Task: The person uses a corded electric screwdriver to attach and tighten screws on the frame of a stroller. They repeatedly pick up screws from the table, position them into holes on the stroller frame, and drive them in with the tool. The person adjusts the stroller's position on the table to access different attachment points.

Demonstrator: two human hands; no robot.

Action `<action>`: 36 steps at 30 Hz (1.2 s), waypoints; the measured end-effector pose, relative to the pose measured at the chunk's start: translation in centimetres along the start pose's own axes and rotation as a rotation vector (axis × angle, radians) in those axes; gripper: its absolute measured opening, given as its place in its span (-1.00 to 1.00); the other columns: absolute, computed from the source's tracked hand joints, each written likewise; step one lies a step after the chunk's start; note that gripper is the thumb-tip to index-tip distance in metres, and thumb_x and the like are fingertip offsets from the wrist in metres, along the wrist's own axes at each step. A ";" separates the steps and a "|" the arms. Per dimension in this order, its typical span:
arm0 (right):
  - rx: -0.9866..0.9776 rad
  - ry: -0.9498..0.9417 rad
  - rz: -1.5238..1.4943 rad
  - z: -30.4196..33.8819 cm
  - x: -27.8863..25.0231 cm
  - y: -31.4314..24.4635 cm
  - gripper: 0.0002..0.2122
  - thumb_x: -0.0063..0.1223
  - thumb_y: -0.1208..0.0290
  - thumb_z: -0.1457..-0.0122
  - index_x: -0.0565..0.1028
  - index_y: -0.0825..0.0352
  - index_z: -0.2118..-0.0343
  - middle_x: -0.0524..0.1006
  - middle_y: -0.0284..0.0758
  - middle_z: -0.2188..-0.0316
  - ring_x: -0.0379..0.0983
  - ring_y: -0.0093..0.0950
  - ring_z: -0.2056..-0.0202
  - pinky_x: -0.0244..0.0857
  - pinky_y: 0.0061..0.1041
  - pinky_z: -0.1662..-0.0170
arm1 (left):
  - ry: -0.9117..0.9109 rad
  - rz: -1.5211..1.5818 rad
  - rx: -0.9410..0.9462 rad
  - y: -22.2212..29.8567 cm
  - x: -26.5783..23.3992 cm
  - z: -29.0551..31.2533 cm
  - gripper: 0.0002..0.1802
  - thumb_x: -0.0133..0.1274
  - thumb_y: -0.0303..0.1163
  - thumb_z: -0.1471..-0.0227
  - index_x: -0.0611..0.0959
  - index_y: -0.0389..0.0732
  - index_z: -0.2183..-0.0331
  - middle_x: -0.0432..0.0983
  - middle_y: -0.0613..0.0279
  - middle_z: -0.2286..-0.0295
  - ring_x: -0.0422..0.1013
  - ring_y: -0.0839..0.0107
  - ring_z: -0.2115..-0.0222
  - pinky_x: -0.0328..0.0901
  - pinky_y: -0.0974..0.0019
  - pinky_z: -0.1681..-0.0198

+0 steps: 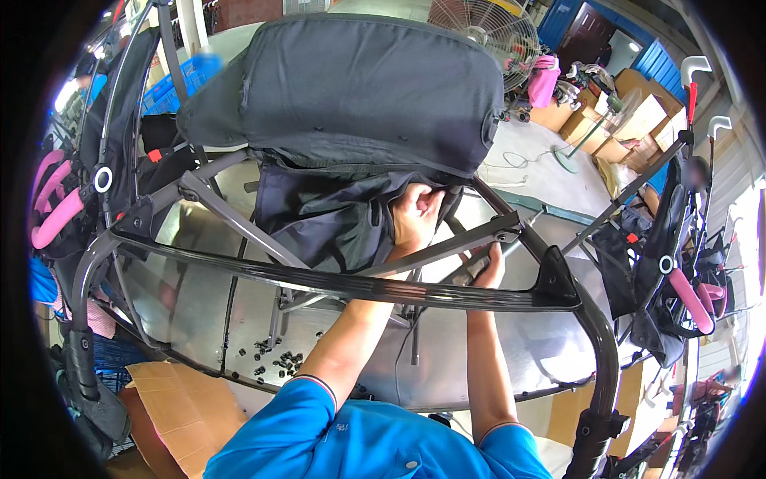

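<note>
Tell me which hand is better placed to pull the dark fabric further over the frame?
Probably the left hand: its fingers already pinch the dark fabric at its edge. The right hand grips a grey frame bar lower down, away from the cloth.

Stroller frame (359, 283): on the worktop (183, 303), straight before me, spanning edge to edge.
Fabric seat (351, 104): atop the frame, far side.
My left hand (415, 215): under the seat's near hem.
My right hand (488, 267): right of the left, behind the frame's near crossbar.
Small fasteners (275, 359): near-left worktop edge.
Fan (487, 28): behind the seat.

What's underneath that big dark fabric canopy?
Under the dark fabric canopy hangs looser dark cloth, which the left hand grips. Grey frame tubes and a shiny metal table show below. The canopy covers the frame's upper part.
</note>
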State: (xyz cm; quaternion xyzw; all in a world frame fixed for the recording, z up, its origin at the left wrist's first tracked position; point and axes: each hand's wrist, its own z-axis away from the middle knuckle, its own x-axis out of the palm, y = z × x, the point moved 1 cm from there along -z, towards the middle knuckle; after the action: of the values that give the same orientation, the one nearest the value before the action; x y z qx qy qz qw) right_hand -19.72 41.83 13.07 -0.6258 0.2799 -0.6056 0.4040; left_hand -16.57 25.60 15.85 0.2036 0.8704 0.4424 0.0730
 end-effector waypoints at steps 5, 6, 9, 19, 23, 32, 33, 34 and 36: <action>0.210 -0.094 0.035 4.8 -2.7 -2.4 -0.65 -0.03 0.11 -0.23 0.33 0.28 0.09 0.49 -0.27 0.54 0.48 -0.40 0.56 0.42 -0.41 0.47 | 0.103 0.121 0.171 0.0 1.9 1.8 -0.74 0.23 -0.49 0.03 0.63 -0.26 0.22 0.57 0.15 0.48 0.52 0.38 0.50 0.37 0.40 0.41; 0.201 -0.151 0.093 5.5 -2.9 -3.0 -0.65 -0.04 0.12 -0.24 0.34 0.30 0.08 0.48 -0.29 0.55 0.47 -0.45 0.56 0.42 -0.46 0.47 | 0.101 0.157 0.183 -0.1 2.1 2.0 -0.72 0.24 -0.51 0.03 0.62 -0.26 0.20 0.57 0.16 0.45 0.51 0.38 0.48 0.37 0.40 0.39; 0.232 -0.107 0.108 6.7 -4.5 -2.5 -0.57 -0.08 0.10 -0.25 0.32 0.35 -0.02 0.47 -0.28 0.58 0.46 -0.48 0.58 0.42 -0.48 0.53 | 0.179 0.268 0.248 0.5 2.7 1.6 -0.74 0.24 -0.59 0.06 0.60 -0.27 0.25 0.53 0.17 0.42 0.47 0.38 0.46 0.36 0.39 0.39; 0.212 -0.521 0.377 10.2 -1.8 -7.4 -0.09 0.12 0.59 0.00 -0.25 0.18 -0.33 0.52 -0.24 0.54 0.48 -0.47 0.59 0.43 -0.49 0.48 | 0.043 0.551 -0.177 -1.1 2.7 4.1 -0.81 0.20 -0.49 -0.04 0.60 -0.28 0.26 0.51 0.36 0.48 0.38 0.62 0.45 0.29 0.50 0.37; 0.117 -0.567 0.661 9.6 -0.8 -6.9 0.03 0.10 0.67 0.06 -0.38 0.16 -0.37 0.55 -0.19 0.28 0.48 -0.55 0.39 0.41 -0.55 0.30 | -0.127 0.378 -0.289 -0.4 1.0 2.1 -0.81 0.16 -0.42 -0.10 0.60 -0.32 0.26 0.52 0.36 0.48 0.37 0.64 0.46 0.30 0.50 0.33; -0.273 -0.762 0.761 7.4 -0.2 -5.1 0.04 0.35 0.32 0.07 -0.19 0.37 -0.35 0.12 -0.04 -0.28 0.11 -0.33 -0.26 -0.03 -0.43 -0.29 | -0.158 0.651 -0.472 0.2 0.9 0.8 -0.87 0.16 -0.45 -0.09 0.56 -0.26 0.31 0.54 0.35 0.39 0.40 0.65 0.35 0.29 0.53 0.21; -0.244 -0.738 0.763 7.3 -0.3 -4.9 0.04 0.37 0.31 0.09 -0.17 0.37 -0.35 0.13 -0.05 -0.28 0.10 -0.32 -0.27 -0.04 -0.43 -0.29 | -0.163 0.655 -0.482 0.1 0.9 0.7 -0.87 0.16 -0.46 -0.09 0.56 -0.26 0.31 0.54 0.35 0.39 0.40 0.65 0.35 0.29 0.54 0.21; -0.217 -0.713 0.764 7.2 -0.3 -4.9 0.05 0.39 0.30 0.11 -0.15 0.36 -0.35 0.13 -0.05 -0.28 0.09 -0.32 -0.28 -0.06 -0.44 -0.30 | -0.168 0.660 -0.491 0.1 0.9 0.7 -0.87 0.16 -0.46 -0.09 0.56 -0.26 0.31 0.54 0.35 0.40 0.40 0.65 0.35 0.28 0.54 0.21; -0.138 -0.651 0.798 7.5 0.5 -5.1 0.04 0.39 0.32 0.13 -0.11 0.36 -0.35 0.15 -0.06 -0.27 0.09 -0.33 -0.28 -0.06 -0.45 -0.29 | -0.174 0.670 -0.470 0.0 1.2 0.8 -0.91 0.14 -0.48 -0.11 0.56 -0.25 0.32 0.53 0.38 0.40 0.40 0.67 0.35 0.28 0.54 0.21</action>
State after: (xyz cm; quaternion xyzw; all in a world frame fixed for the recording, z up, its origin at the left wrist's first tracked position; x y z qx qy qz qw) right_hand -13.02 45.30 18.12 -0.6518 0.3958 -0.1585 0.6272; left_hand -17.41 26.63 15.44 0.4897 0.6221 0.6094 0.0429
